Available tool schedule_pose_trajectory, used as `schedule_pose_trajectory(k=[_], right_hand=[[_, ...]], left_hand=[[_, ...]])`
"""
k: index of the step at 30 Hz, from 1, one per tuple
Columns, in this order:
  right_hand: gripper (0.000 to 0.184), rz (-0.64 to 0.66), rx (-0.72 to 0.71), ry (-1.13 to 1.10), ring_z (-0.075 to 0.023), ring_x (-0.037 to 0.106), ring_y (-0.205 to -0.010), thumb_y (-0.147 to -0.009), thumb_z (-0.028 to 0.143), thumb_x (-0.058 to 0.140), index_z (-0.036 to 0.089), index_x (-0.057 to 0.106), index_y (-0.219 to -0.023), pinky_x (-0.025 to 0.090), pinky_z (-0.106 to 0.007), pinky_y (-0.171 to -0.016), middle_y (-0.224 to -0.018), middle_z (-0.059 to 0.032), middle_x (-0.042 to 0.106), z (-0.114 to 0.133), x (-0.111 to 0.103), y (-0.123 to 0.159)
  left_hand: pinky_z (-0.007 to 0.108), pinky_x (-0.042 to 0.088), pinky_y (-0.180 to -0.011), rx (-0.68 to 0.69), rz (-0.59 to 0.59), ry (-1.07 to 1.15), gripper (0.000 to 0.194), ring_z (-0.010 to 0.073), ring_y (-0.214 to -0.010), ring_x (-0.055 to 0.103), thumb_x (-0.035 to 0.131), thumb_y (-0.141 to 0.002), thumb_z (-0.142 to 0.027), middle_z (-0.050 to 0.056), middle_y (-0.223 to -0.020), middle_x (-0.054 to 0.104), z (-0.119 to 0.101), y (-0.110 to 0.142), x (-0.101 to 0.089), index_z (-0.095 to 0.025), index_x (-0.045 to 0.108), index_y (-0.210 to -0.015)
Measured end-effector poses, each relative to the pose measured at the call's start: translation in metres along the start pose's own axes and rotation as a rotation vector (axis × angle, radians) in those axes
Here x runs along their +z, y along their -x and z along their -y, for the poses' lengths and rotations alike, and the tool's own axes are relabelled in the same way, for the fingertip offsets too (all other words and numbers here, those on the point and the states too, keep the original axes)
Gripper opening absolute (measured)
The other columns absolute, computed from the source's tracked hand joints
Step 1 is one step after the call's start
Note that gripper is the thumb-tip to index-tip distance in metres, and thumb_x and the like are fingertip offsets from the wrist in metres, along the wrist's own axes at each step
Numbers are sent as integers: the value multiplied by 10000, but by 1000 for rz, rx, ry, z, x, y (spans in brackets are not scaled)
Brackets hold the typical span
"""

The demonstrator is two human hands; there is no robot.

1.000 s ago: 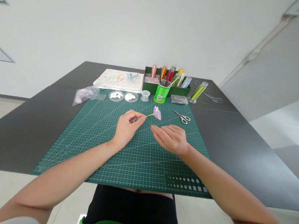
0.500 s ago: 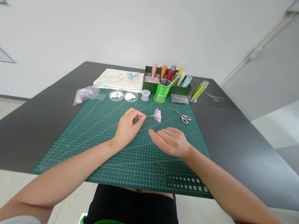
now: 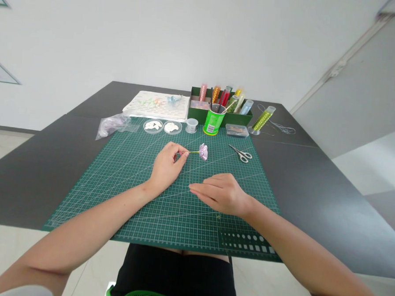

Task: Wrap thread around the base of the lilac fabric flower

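My left hand [image 3: 166, 165] rests on the green cutting mat [image 3: 123, 175] and pinches the thin yellow stem of a small lilac fabric flower [image 3: 203, 151], which points to the right just above the mat. My right hand [image 3: 219, 193] lies lower on the mat, palm down, fingers stretched out toward the left and holding nothing. It is a short way below the flower and apart from it.
Small scissors [image 3: 241, 154] lie right of the flower. Along the mat's far edge stand two clear petal dishes [image 3: 163, 126], a small jar [image 3: 192, 125], a green cup of tools [image 3: 214, 119], a clear box [image 3: 237, 130] and a green organiser [image 3: 231, 106]. A plastic bag [image 3: 114, 124] lies left.
My right hand has drawn back toward me and to the left, away from the flower. My left hand has shifted the flower slightly left.
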State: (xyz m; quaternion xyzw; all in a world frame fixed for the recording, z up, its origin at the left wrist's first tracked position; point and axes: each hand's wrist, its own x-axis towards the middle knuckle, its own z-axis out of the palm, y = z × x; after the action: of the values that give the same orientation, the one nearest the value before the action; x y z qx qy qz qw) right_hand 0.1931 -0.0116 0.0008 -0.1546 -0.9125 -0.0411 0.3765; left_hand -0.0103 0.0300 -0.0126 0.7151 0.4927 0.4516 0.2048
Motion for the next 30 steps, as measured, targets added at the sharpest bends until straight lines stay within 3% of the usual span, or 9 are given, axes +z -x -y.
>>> schedule_pose_trajectory(k=[6, 12, 16, 24, 30], right_hand=[[172, -50, 130, -230, -73, 524, -447, -1008, 199, 619, 143, 777, -1043, 382, -222, -441, -564, 33, 642, 0, -8, -5], [195, -172, 528, -414, -95, 594, -517, -957, 287, 686, 249, 837, -1074, 466, -219, -490, -727, -11, 782, -10, -24, -9], [186, -289, 737, -451, -96, 536, -476, -901, 311, 725, 263, 851, -1029, 397, -226, -424, -741, -17, 798, -23, -28, -7], [195, -332, 813, -463, -158, 678, -671, -877, 290, 738, 274, 850, -1035, 468, -251, -511, -835, -38, 814, -40, -29, -1], [208, -334, 851, -462, -109, 551, -552, -869, 290, 724, 248, 853, -1027, 391, -246, -477, -778, -32, 791, -47, -26, 0]], left_hand=[[292, 390, -670, -9, 50, -64, 114, 145, -676, 494, 626, -941, -199, 2, -824, 627, 3, 0, 2, -193, 690, -847], [280, 428, -670, 9, 156, -102, 98, 139, -702, 540, 642, -940, -200, 3, -875, 648, 1, 3, 5, -200, 714, -874], [280, 455, -689, 32, 203, -79, 85, 135, -725, 573, 661, -935, -184, 0, -898, 661, -2, 6, 5, -208, 733, -897], [265, 466, -653, 83, 312, -36, 93, 133, -743, 613, 696, -913, -181, 4, -910, 685, -5, 9, 7, -222, 778, -898], [260, 485, -637, 107, 381, -11, 90, 122, -717, 647, 723, -894, -175, 4, -922, 703, -8, 11, 7, -220, 800, -905]])
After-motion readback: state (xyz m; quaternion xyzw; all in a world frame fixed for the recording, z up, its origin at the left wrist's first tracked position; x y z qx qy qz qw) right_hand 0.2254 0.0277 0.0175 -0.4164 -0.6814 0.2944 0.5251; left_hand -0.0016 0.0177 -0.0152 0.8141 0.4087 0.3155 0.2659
